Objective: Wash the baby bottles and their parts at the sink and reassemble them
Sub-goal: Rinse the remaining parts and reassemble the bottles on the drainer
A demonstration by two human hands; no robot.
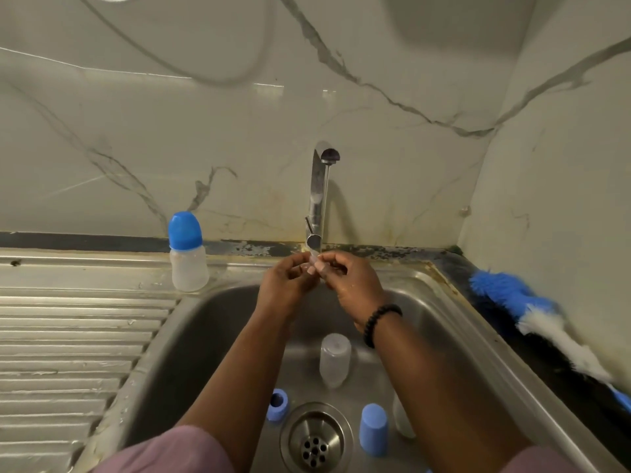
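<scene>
Sink point(454, 322) of brushed steel holds several loose parts: a clear plastic bottle point(334, 360) lying on its side near the middle of the basin, a blue ring point(277, 404) tipped over just left of the round drain point(316, 438), and a blue cap point(374, 430) standing just right of the drain. Another clear piece shows behind the right forearm, mostly hidden.

Both hands meet under the tap point(317, 199), a slim chrome spout rising from the back rim. The left hand point(290, 278) and the right hand point(348, 278) each pinch a small clear part point(313, 262) between fingertips and thumb, so both are in a grasping grip on it; what the part is cannot be told. It sits right at the fingertips, directly below the spout, above the back of the basin. A dark bead bracelet point(377, 322) circles the right wrist.

On the ribbed steel surface point(68, 336) left of the basin, an assembled bottle point(187, 257) stands upright, frosted body with a domed blue cap, well apart from the hands. A brush point(526, 302) with blue and white bristles lies along the dark edge to the right. The wall point(170, 131) is glossy marble-look tile.
</scene>
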